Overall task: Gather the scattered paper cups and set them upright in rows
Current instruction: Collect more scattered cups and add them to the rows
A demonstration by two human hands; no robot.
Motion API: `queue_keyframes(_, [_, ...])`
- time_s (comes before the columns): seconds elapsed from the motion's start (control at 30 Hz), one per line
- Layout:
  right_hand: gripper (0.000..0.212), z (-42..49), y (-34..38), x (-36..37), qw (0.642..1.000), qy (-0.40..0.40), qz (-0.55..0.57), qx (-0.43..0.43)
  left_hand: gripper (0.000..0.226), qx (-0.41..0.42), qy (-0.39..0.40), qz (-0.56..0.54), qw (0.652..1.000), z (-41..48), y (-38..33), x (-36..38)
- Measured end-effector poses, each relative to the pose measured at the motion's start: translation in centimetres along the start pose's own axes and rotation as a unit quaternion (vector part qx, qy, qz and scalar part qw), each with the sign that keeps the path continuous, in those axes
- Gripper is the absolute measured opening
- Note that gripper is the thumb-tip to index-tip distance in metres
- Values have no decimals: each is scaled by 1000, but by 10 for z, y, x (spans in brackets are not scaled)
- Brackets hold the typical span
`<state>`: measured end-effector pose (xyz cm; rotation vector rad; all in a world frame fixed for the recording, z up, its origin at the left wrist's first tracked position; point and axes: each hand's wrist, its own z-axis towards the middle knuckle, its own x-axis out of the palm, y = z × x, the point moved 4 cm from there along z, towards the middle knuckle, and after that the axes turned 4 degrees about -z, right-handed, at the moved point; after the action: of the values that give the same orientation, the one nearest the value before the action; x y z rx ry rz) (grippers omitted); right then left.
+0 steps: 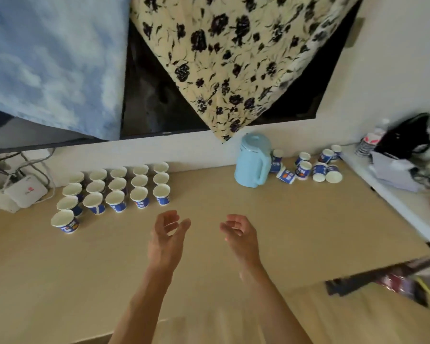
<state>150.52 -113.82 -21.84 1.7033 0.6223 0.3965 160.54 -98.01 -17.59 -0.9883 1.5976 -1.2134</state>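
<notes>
Left hand (pixel 168 232) and right hand (pixel 237 232) empty, fingers loosely curled, apart above tabletop (pixel 209 281). Upright paper cups (pixel 117 189) in rows at left. Scattered cups (pixel 308 168) lying beside blue jug (pixel 253 161) at right.

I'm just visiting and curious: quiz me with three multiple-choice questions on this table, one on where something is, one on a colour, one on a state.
1. Where do the cups still lying on their sides sit?
A. right of the jug
B. in front of the hands
C. on the white box

2. What colour is the jug?
A. red
B. light blue
C. black

3. What are the hands doing?
A. each grips a cup
B. both open and empty
C. pouring from the jug

Answers:
1. A, the tipped cups lie past the jug.
2. B, its body is pale blue.
3. B, the left hand and right hand hold nothing.
</notes>
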Motion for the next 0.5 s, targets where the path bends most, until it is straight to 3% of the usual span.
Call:
queue_keyframes(0.27, [19, 13, 3, -137, 998, -55, 21, 0, 26, 26, 65, -24, 997, -60, -21, 122])
queue_keyframes(0.5, [16, 35, -10, -197, 994, -87, 51, 34, 22, 33, 113, -9, 993, -65, -33, 191])
